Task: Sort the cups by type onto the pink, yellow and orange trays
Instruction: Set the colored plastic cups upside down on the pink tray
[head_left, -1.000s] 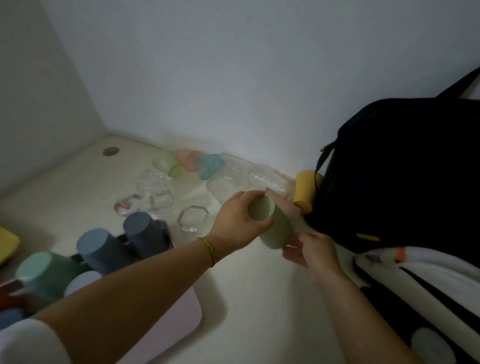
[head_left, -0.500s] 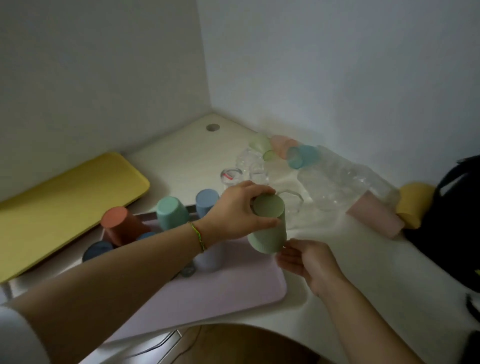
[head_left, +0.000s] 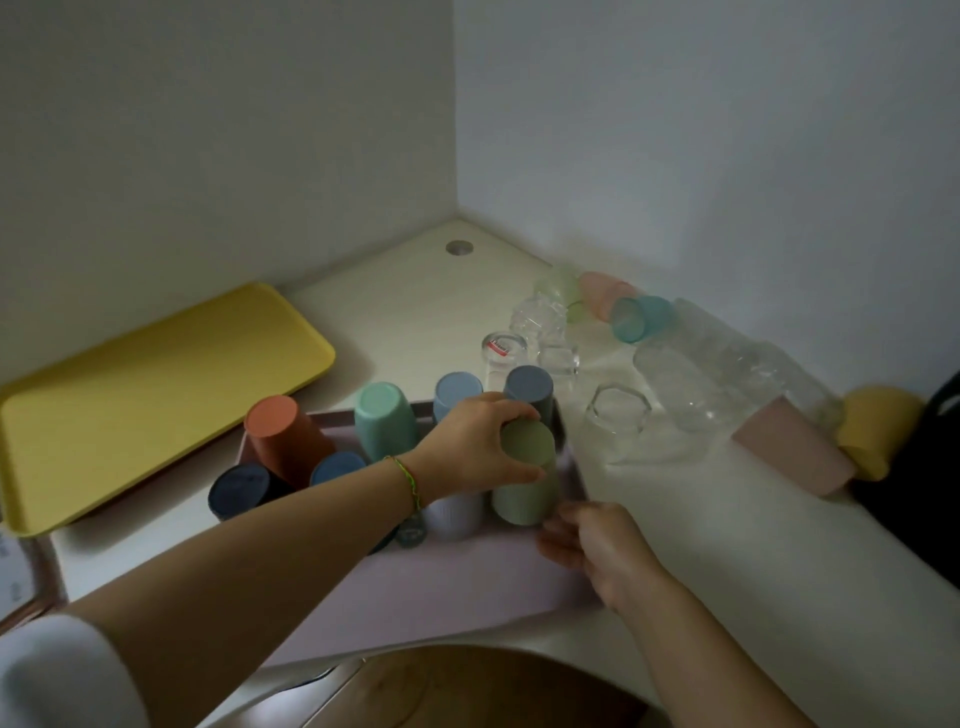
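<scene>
left hand (head_left: 480, 449) sets a sage green cup (head_left: 525, 475) upside down on the pink tray (head_left: 457, 587)

the fingers curl around the cup's upturned base, thumb on the near side, gripping it at the tray's right edge; the right hand (head_left: 597, 545) hangs loosely half-curled just beside the cup's lower rim, holding nothing. other inverted cups crowd the same tray: orange (head_left: 283, 439), mint (head_left: 384, 421), light blue (head_left: 457, 395), slate grey (head_left: 530, 392), navy (head_left: 241, 488) and a white ribbed one (head_left: 453, 514). the yellow tray (head_left: 140, 395) lies empty to the left. clear glasses (head_left: 615, 421) and tinted cups (head_left: 636, 318) are scattered on the white counter (head_left: 701, 519) toward the wall, with a pink cup (head_left: 792, 452) and yellow cup (head_left: 878, 428) lying on their sides at the right
</scene>
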